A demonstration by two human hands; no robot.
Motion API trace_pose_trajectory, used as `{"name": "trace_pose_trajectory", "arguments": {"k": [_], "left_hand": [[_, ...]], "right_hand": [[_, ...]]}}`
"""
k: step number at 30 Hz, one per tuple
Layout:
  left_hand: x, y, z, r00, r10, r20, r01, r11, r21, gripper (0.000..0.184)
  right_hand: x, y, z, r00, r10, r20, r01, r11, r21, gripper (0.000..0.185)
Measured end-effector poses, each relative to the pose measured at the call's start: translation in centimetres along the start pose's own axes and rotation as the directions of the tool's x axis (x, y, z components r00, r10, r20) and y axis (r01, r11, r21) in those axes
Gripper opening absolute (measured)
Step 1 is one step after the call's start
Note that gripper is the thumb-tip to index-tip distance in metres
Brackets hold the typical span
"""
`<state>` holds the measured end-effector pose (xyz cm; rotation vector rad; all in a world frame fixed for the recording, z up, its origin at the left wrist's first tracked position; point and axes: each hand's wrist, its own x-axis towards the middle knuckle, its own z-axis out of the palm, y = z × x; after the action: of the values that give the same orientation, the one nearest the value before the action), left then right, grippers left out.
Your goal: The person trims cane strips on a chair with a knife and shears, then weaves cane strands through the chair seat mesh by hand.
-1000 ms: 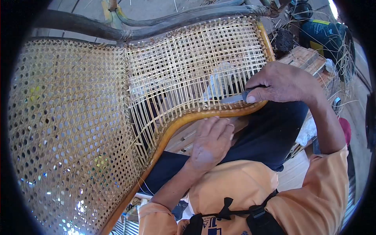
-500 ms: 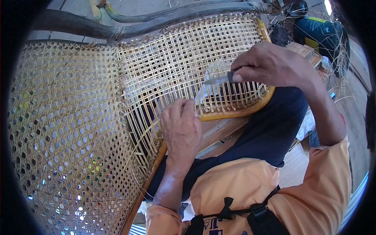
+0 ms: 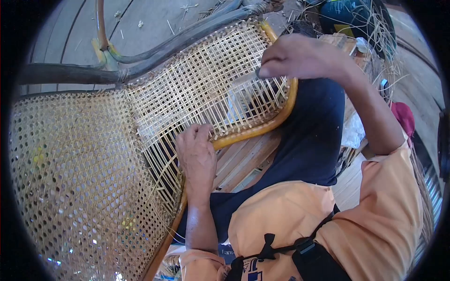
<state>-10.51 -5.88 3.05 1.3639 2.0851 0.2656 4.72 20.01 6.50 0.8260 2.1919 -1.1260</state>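
Observation:
A woven cane panel [image 3: 201, 70] with loosely spaced strands near its lower edge is fixed to a curved, varnished rattan frame [image 3: 248, 135]. My left hand [image 3: 197, 152] lies over the frame's inner bend, its fingertips on the strands, and nothing shows inside its fingers. Above the panel's right part, my right hand [image 3: 297, 58] is closed around the dark handle of a knife. The knife's blade [image 3: 243, 80] points left over the weave and is blurred. Finer finished cane mesh [image 3: 75, 168] fills the left side.
A dark pole [image 3: 70, 74] runs along the panel's far edge. At the upper right are a dark green container [image 3: 349, 18] and loose cane strips [image 3: 375, 42]. Wooden boards [image 3: 243, 159] lie under the frame. A red object [image 3: 403, 118] is by my right arm.
My left hand has moved from below the frame onto its bend and the strands. My right hand has lifted the knife up and left from the lower edge. The panel has shifted left in view.

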Motion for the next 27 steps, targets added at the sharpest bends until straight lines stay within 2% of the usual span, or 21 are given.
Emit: {"name": "trace_pose_trajectory", "arguments": {"k": [2,3,6,8,10,12,14,16,19,22,24,25,26,27], "left_hand": [[-0.1,-0.2,0.2,0.999,0.036,-0.007,-0.036,0.999,0.025,0.032],[-0.2,-0.2,0.2,0.999,0.044,-0.011,-0.044,0.998,0.034,0.032],[-0.5,0.2,0.1,0.997,0.071,-0.018,-0.071,0.996,0.047,0.032],[-1.1,0.3,0.2,0.997,0.079,-0.027,-0.077,0.995,0.065,0.031],[-1.6,0.8,0.3,0.995,0.093,-0.042,-0.09,0.994,0.058,0.029],[-1.5,2.0,0.5,0.993,0.105,-0.058,-0.105,0.995,0.003,0.027],[-1.2,4.0,0.9,0.992,0.108,-0.064,-0.113,0.99,-0.086,0.025],[-0.7,5.7,1.5,0.988,0.141,-0.066,-0.148,0.983,-0.112,0.022],[-0.4,7.3,2.0,0.99,0.139,0.011,-0.139,0.988,-0.063,0.022],[-0.8,7.4,3.1,0.972,0.232,-0.02,-0.232,0.973,0.02,0.024],[-0.9,7.8,3.6,0.959,0.27,-0.085,-0.266,0.962,0.053,0.024],[-0.8,8.2,3.7,0.95,0.286,-0.123,-0.279,0.958,0.071,0.024],[-0.7,8.7,3.7,0.94,0.303,-0.159,-0.292,0.952,0.09,0.023],[-0.5,9.2,3.7,0.952,0.282,-0.114,-0.272,0.957,0.098,0.023]], "right_hand": [[-2.6,1.7,0.3,0.965,-0.049,-0.258,0.108,0.97,0.218,0.043],[-3.7,3.2,1.5,0.874,-0.094,-0.477,0.196,0.966,0.169,0.041],[-9.8,4.4,2.3,0.86,0.271,-0.431,-0.053,0.89,0.454,0.036],[-13.4,6.5,5.4,0.739,0.441,-0.509,-0.007,0.761,0.648,0.029],[-16.9,8.0,9.0,0.572,0.649,-0.501,-0.057,0.642,0.765,0.027],[-20.5,11.9,15.1,0.443,0.705,-0.554,-0.195,0.679,0.707,0.029],[-24.0,12.5,19.5,0.483,0.8,-0.355,-0.385,0.559,0.735,0.03],[-26.9,10.9,22.0,0.564,0.786,-0.254,-0.543,0.584,0.603,0.031],[-28.5,10.7,23.8,0.589,0.728,-0.351,-0.468,0.661,0.586,0.026],[-25.4,10.5,18.4,0.523,0.545,-0.655,-0.233,0.831,0.506,0.02],[-20.8,8.9,13.2,0.567,0.243,-0.787,-0.002,0.956,0.294,0.016],[-18.4,8.0,10.5,0.667,0.104,-0.738,0.066,0.978,0.197,0.014],[-15.4,8.0,9.4,0.686,-0.058,-0.726,0.141,0.989,0.053,0.013],[-12.5,8.0,8.4,0.692,-0.217,-0.689,0.216,0.972,-0.089,0.013]]}}
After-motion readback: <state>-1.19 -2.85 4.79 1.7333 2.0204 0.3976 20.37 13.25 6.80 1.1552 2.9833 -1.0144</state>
